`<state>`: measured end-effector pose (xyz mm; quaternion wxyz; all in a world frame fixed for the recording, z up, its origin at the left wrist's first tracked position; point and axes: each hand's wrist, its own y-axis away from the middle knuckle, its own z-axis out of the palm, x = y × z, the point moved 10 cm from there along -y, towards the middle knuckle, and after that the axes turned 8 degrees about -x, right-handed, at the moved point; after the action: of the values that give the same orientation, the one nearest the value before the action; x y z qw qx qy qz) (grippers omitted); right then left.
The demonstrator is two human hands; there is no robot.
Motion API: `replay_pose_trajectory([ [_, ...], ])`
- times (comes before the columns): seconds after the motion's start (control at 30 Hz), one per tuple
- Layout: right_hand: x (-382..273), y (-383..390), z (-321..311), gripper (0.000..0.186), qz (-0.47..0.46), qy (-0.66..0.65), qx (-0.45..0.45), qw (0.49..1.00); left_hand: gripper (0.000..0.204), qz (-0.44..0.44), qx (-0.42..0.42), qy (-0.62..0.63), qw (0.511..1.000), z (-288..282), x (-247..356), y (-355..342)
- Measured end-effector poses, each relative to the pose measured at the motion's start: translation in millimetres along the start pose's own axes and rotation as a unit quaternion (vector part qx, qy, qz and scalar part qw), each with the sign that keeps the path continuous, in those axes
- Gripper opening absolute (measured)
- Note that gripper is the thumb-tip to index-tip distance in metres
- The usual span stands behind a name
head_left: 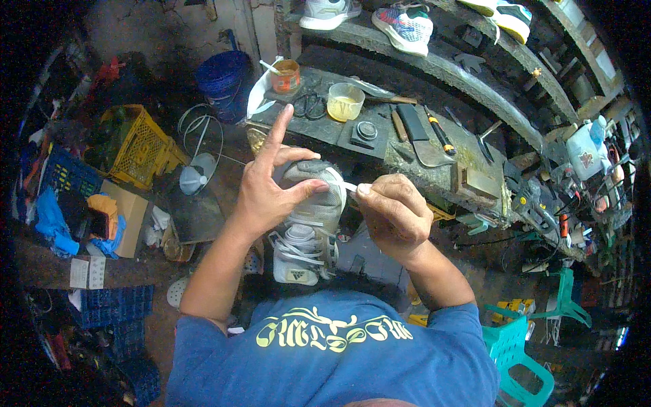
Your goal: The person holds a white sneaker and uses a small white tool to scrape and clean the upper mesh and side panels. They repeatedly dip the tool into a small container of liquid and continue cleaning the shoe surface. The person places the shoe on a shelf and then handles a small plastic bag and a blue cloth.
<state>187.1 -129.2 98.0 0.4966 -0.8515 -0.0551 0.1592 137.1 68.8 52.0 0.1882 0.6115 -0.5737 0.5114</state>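
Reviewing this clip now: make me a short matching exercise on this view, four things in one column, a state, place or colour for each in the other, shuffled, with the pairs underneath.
Things
1. Left hand
2. Right hand
3. Clear cup
4. Bucket

State, place or colour
A. On the bench, with something yellowish inside
B. Pinching a thin white strip
C. Blue
D. At the toe of the shoe, index finger raised

Right pairs: 1-D, 2-B, 3-A, 4-C
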Motion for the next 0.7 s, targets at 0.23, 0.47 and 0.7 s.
replay_pose_trajectory([
  [0.23,7.8,0.3,16.1,0.036,0.001,0.013,-0.05,0.999,0.123,0.012,-0.007,0.016,1.0,2.2,3.2,0.0],
  [0.47,11.2,2.8,26.5,0.041,-0.022,0.025,-0.07,0.997,0.122,0.022,-0.009,0.005,1.0,2.5,7.6,0.6],
  [0.7,13.5,2.7,27.0,0.043,-0.029,0.055,-0.089,0.994,0.123,0.001,-0.007,0.044,0.999,1.3,-1.5,2.7],
])
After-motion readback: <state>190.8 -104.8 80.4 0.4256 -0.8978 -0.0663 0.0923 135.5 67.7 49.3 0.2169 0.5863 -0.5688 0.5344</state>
